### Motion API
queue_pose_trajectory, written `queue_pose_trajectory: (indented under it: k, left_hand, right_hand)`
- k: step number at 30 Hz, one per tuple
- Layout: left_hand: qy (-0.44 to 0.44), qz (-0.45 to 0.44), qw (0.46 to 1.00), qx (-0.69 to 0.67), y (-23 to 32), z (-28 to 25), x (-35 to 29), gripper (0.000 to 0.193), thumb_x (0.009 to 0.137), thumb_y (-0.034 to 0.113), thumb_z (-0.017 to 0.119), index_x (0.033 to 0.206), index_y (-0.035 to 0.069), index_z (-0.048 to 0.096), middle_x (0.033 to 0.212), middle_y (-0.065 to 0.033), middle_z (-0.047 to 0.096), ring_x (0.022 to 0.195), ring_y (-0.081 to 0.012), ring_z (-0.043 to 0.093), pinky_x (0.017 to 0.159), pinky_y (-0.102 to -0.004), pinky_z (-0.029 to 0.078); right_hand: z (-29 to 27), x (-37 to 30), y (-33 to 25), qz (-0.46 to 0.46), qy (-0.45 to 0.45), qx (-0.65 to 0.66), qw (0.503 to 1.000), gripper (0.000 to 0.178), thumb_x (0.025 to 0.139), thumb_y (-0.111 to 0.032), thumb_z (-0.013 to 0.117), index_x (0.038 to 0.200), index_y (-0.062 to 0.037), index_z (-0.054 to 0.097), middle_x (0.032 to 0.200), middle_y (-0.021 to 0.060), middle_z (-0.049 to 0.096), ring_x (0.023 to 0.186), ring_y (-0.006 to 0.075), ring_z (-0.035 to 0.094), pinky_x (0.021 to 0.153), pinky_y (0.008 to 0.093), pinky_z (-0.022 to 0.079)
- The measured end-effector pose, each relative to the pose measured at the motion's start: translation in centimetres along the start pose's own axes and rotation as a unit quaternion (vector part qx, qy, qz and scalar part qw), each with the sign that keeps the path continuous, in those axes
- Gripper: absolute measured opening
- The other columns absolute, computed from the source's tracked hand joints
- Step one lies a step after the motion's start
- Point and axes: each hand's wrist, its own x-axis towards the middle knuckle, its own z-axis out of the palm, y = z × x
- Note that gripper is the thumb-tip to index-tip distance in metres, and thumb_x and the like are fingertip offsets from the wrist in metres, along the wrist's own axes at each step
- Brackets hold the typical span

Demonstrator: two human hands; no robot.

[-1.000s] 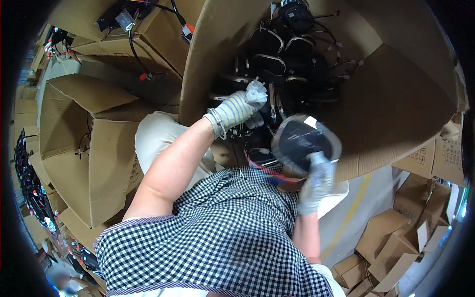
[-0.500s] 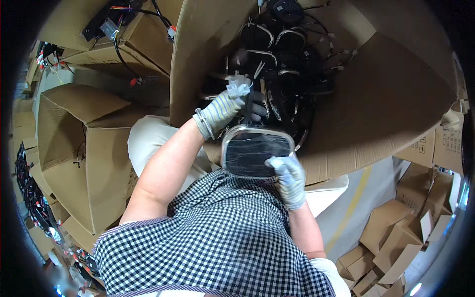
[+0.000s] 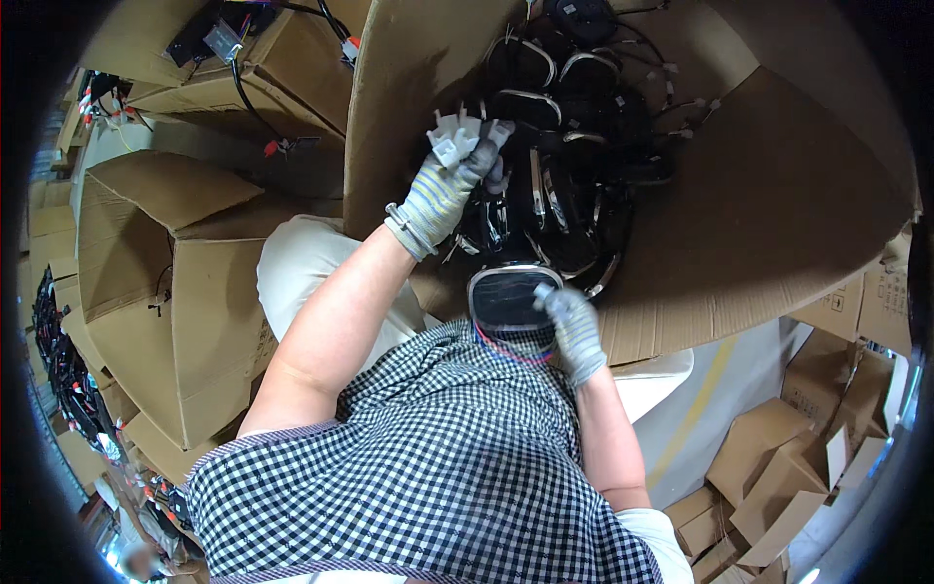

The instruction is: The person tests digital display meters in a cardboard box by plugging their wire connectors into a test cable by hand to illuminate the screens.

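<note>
My left hand [image 3: 443, 195], in a striped knit glove, is closed around a bunch of white plastic connectors [image 3: 451, 139] over the near left part of a large carton. In front of my lap, my gloved right hand [image 3: 578, 337] grips a black rounded panel unit [image 3: 506, 299] with a silver rim at its right side. The right fingers are slightly blurred, and some are hidden. Thin red and blue wires [image 3: 516, 354] show along the unit's lower edge. Beyond it, similar black silver-rimmed units [image 3: 545, 190] lie heaped in the carton.
The large cardboard carton [image 3: 769, 224] opens toward me, its near edge just past my right hand. Another open carton [image 3: 126, 253] stands at left, and a box with wired parts [image 3: 277, 102] behind it. Flattened and opened cartons [image 3: 769, 457] are piled on the floor at right.
My left hand has lifted away from the panel unit, up and slightly left, with the connectors. The unit has shifted right and looks smaller and more tilted; wires now show below it.
</note>
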Motion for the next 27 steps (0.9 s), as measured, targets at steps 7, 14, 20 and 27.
queue_pose_trajectory:
  k: [7, 14, 20, 27]
  left_hand:
    - [-0.048, 0.084, 0.963, 0.251, 0.3, -0.2, -0.1, 0.026, 0.092, 0.024, 0.056, 0.111, 0.006, 0.061, 0.085, -0.004, 0.058, 0.073, -0.0151, 0.053, 0.064, -0.0276, 0.043]
    - [-0.066, 0.159, 0.88, 0.442, -1.4, -1.1, 0.4, 0.03, 0.083, 0.028, 0.067, 0.104, 0.008, 0.06, 0.091, -0.0128, 0.061, 0.076, -0.0304, 0.06, 0.063, -0.0377, 0.049]
    - [-0.08, 0.111, 0.897, 0.421, -0.7, -0.9, 0.5, 0.032, 0.083, 0.031, 0.067, 0.107, 0.01, 0.062, 0.09, -0.0101, 0.065, 0.076, -0.0273, 0.062, 0.066, -0.0348, 0.05]
    - [-0.132, 0.199, 0.868, 0.436, -0.7, 0.1, 0.7, 0.026, 0.08, 0.025, 0.069, 0.1, 0.009, 0.065, 0.091, -0.0123, 0.066, 0.081, -0.0294, 0.062, 0.069, -0.034, 0.05]
  right_hand:
    - [-0.5, 6.2, -17.1, 0.05, -0.046, 0.048, 0.997, 0.029, 0.089, -0.032, 0.058, 0.087, -0.0045, 0.066, 0.074, -0.0001, 0.061, 0.05, 0.0023, 0.044, 0.044, 0.0167, 0.033]
    - [-0.7, 10.2, -17.3, 0.066, -0.228, 0.111, 0.965, 0.025, 0.088, -0.026, 0.06, 0.102, -0.0073, 0.068, 0.075, -0.0046, 0.059, 0.048, -0.0022, 0.035, 0.041, 0.013, 0.024]
    - [-0.5, 11.1, -14.1, 0.055, -0.285, 0.195, 0.937, 0.027, 0.09, -0.024, 0.058, 0.108, -0.0058, 0.065, 0.081, -0.0019, 0.062, 0.048, -0.0019, 0.035, 0.039, 0.012, 0.024]
    - [0.1, 9.0, -13.2, 0.071, -0.096, 0.164, 0.979, 0.027, 0.087, -0.023, 0.063, 0.105, -0.0039, 0.063, 0.075, -0.0011, 0.061, 0.05, -0.0003, 0.04, 0.041, 0.0123, 0.028]
